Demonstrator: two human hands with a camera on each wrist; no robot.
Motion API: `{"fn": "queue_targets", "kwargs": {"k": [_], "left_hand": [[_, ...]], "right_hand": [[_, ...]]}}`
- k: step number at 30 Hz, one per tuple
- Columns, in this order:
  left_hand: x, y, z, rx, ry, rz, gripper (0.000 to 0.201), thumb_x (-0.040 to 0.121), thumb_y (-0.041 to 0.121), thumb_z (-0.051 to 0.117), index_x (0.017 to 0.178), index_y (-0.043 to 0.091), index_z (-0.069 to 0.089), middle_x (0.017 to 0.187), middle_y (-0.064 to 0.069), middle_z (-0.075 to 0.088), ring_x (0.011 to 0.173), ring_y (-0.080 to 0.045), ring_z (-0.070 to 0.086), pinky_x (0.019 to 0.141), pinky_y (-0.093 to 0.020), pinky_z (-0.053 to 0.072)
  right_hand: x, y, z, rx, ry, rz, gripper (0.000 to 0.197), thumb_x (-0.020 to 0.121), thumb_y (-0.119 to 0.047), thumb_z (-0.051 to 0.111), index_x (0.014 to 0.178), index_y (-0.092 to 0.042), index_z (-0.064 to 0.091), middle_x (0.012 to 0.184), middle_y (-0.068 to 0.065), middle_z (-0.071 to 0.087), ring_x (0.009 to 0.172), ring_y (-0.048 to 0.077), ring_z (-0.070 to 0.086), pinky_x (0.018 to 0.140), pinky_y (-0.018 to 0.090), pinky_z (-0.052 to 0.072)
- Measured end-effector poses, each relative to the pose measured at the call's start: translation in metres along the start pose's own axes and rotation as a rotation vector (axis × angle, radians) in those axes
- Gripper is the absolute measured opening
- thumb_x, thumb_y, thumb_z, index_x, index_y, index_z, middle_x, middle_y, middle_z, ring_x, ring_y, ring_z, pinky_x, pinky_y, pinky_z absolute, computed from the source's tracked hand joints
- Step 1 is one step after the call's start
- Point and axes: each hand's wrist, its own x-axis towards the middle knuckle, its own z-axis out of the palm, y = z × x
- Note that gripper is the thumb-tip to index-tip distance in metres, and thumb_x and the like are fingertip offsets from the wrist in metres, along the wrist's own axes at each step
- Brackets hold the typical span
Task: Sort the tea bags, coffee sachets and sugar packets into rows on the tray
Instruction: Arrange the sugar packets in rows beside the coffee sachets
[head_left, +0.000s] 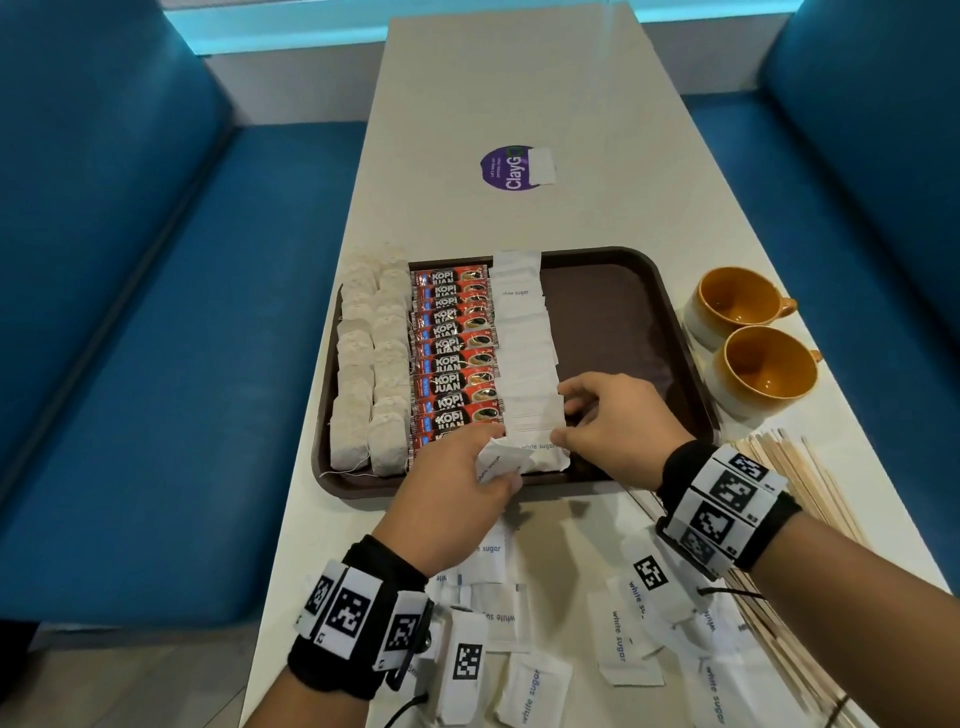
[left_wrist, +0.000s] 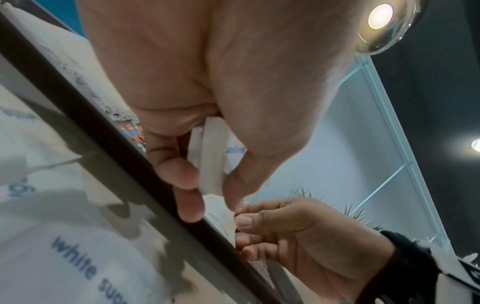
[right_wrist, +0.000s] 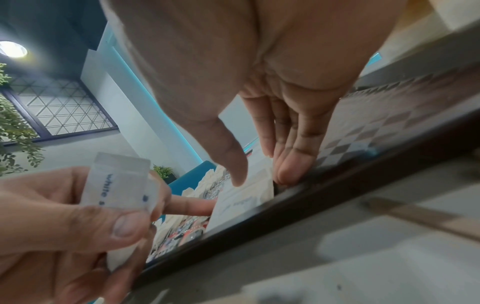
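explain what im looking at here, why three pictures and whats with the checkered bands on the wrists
No machine here: a person sorts by hand, wearing three cameras. The big picture comes from the head; the other two look along each wrist at the fingers. The checkered bands are printed marker squares on wristbands.

On the white table sits a brown tray with rows of tea bags, Kopi Juan coffee sachets and white sugar packets. More loose sugar packets lie near the person. Two orange cups and wooden stir sticks lie to the right.

The left hand pinches a held sugar packet. The right hand rests straight fingers against the sugar row's near end.
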Motion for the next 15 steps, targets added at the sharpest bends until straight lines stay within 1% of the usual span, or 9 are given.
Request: {"fn": "queue_targets", "kwargs": {"k": [2,3,4,6,7,9,11,12,15], "left_hand": [[0.0,0.0,0.0,-0.007,-0.002,-0.001,0.046,0.092,0.028,0.072,0.137,0.029,0.06,0.123,0.01,0.067,0.092,-0.009,0.06,0.089,-0.023,0.047],[0.0,0.0,-0.001,-0.01,-0.004,-0.004,0.047,0.093,0.027,0.072,0.138,0.029,0.059,0.125,0.01,0.067,0.094,-0.009,0.06,0.091,-0.023,0.046],[0.0,0.0,-0.001,-0.014,-0.001,-0.002,0.048,0.093,0.027,0.072,0.139,0.028,0.059,0.129,0.011,0.065,0.103,-0.008,0.06,0.094,-0.021,0.044],[0.002,0.0,-0.003,-0.008,0.015,0.01,0.051,0.093,0.027,0.072,0.142,0.027,0.057,0.139,0.012,0.059,0.124,-0.008,0.054,0.103,-0.02,0.039],[0.003,0.001,-0.004,0.0,0.021,0.018,0.052,0.093,0.027,0.072,0.142,0.027,0.057,0.142,0.013,0.056,0.129,-0.009,0.052,0.107,-0.021,0.037],[0.007,0.004,-0.007,-0.002,0.019,0.029,0.049,0.092,0.025,0.073,0.138,0.028,0.059,0.148,0.014,0.051,0.127,-0.014,0.055,0.11,-0.029,0.042],[0.012,0.005,-0.009,-0.016,-0.005,0.037,0.043,0.091,0.023,0.073,0.132,0.03,0.063,0.151,0.017,0.047,0.127,-0.015,0.056,0.108,-0.037,0.047],[0.014,0.005,-0.01,-0.014,-0.022,0.046,0.042,0.091,0.022,0.074,0.13,0.031,0.064,0.151,0.018,0.045,0.13,-0.012,0.053,0.109,-0.036,0.046],[0.023,0.002,-0.011,0.008,-0.071,0.064,0.041,0.09,0.024,0.075,0.128,0.035,0.065,0.15,0.023,0.043,0.132,0.002,0.044,0.111,-0.021,0.034]], "right_hand": [[0.0,0.0,0.0,-0.003,0.022,0.003,0.052,0.082,-0.025,0.084,0.13,-0.021,0.065,0.104,-0.011,0.066,0.089,0.007,0.064,0.085,0.022,0.052],[0.0,0.0,-0.001,0.001,0.034,0.007,0.05,0.082,-0.025,0.084,0.129,-0.021,0.066,0.103,-0.011,0.066,0.09,0.007,0.064,0.085,0.021,0.052],[0.001,0.0,-0.001,0.005,0.038,0.011,0.049,0.083,-0.025,0.083,0.129,-0.022,0.066,0.103,-0.011,0.066,0.091,0.006,0.064,0.085,0.022,0.052],[0.001,-0.001,-0.001,0.006,0.027,0.011,0.049,0.084,-0.025,0.082,0.129,-0.021,0.066,0.104,-0.011,0.066,0.092,0.006,0.064,0.086,0.022,0.053],[0.001,-0.001,-0.001,0.005,0.025,0.008,0.048,0.084,-0.026,0.082,0.129,-0.021,0.066,0.104,-0.011,0.066,0.092,0.006,0.063,0.084,0.021,0.051],[0.002,-0.004,-0.003,0.006,0.037,0.001,0.045,0.085,-0.025,0.08,0.128,-0.02,0.066,0.106,-0.011,0.065,0.093,0.006,0.062,0.082,0.018,0.046],[0.005,-0.008,-0.006,0.009,0.049,-0.012,0.045,0.087,-0.023,0.078,0.13,-0.019,0.065,0.11,-0.01,0.063,0.097,0.009,0.062,0.085,0.02,0.045],[0.007,-0.009,-0.008,0.009,0.05,-0.015,0.046,0.088,-0.023,0.077,0.132,-0.02,0.063,0.112,-0.01,0.062,0.099,0.01,0.061,0.086,0.022,0.045],[0.015,-0.012,-0.013,0.006,0.038,-0.005,0.048,0.089,-0.022,0.074,0.135,-0.021,0.06,0.112,-0.011,0.059,0.101,0.009,0.06,0.086,0.022,0.043]]}}
